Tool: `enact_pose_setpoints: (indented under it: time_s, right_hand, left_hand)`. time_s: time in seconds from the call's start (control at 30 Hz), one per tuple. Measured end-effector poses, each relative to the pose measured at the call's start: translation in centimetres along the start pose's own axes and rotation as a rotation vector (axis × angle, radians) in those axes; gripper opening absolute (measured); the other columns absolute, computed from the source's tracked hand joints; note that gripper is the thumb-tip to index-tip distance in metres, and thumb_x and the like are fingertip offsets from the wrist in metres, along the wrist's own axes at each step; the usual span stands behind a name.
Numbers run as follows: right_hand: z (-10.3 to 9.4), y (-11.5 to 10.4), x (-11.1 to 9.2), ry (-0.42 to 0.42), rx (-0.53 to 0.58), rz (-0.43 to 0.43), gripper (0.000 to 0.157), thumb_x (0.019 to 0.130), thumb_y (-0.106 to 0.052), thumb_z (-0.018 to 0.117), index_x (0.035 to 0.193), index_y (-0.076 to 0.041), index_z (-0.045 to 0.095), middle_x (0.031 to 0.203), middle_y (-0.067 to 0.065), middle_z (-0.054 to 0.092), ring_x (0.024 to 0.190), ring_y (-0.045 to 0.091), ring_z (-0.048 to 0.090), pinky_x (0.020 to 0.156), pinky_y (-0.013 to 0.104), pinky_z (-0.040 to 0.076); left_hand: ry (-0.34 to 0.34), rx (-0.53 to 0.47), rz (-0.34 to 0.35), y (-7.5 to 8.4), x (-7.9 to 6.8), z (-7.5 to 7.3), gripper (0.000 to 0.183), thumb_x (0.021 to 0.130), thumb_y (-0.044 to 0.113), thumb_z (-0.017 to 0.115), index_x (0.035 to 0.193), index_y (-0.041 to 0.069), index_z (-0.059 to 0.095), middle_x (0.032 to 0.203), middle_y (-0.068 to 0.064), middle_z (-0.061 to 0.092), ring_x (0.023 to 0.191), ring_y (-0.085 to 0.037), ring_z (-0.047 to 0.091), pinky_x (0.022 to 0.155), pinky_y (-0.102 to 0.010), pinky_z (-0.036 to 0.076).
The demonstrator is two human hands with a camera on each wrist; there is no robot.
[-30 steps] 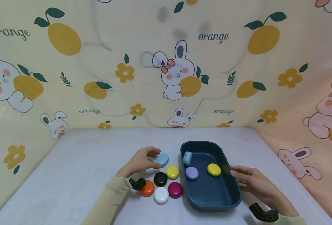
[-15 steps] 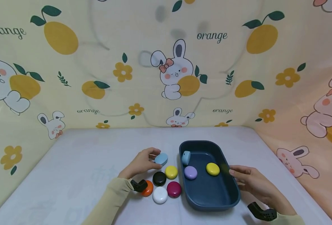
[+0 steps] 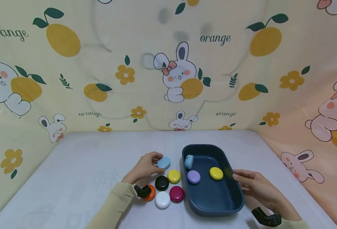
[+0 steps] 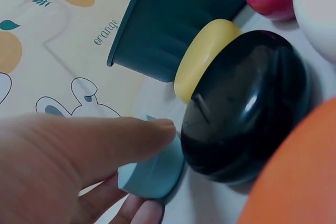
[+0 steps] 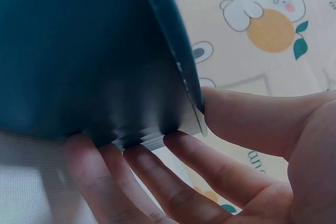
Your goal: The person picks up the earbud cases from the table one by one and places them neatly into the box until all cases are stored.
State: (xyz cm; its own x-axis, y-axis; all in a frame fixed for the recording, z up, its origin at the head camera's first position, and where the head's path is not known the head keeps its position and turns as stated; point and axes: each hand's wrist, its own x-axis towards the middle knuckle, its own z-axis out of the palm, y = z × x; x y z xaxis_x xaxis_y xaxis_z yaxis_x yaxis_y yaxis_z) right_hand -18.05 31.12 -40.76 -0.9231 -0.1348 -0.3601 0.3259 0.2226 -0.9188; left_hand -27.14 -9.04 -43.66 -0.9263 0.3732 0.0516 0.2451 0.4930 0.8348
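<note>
On the table left of the tray, my left hand holds a light blue, flat-topped piece between thumb and fingers. The left wrist view shows the thumb along one side of this light blue piece and fingertips beneath it. At the right wall of the dark blue tray, my right hand touches with its fingertips. Close up, the right thumb meets the tray's rim and the fingers lie against its outer wall. Inside the tray are a second light blue piece, a purple disc and a yellow disc.
Between the left hand and the tray lie rounded discs: yellow, black, dark red, white and orange, the last partly behind the left wrist camera. A printed cloth rises behind the white table.
My left wrist has shifted slightly right, covering more of the orange disc, while the fingers stay at the light blue piece. The right hand and tray hold their places.
</note>
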Motion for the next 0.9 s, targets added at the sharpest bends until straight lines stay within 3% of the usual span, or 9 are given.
enact_pose_setpoints:
  time_s: [0.53,0.9]
  right_hand:
    - [-0.32,0.07,0.07,-0.028,0.019,-0.006,0.067,0.098,-0.032,0.062,0.144,0.010,0.037,0.133,0.019,0.055,0.111,0.030,0.060,0.092,0.049,0.051]
    - [-0.26,0.01,0.06,-0.028,0.008,-0.008,0.068,0.098,-0.032,0.062,0.144,0.011,0.036,0.137,0.021,0.052,0.113,0.031,0.060,0.093,0.049,0.050]
  left_hand:
    - [0.026,0.017,-0.024,-0.24,0.22,0.39,0.055,0.076,0.015,0.086,0.123,0.001,0.061,0.114,-0.009,0.065,0.101,-0.024,0.061,0.089,-0.039,0.053]
    - [0.030,0.030,-0.040,-0.12,0.08,0.47,0.052,0.082,0.019,0.081,0.125,0.000,0.059,0.116,-0.011,0.063,0.105,-0.027,0.060,0.091,-0.042,0.052]
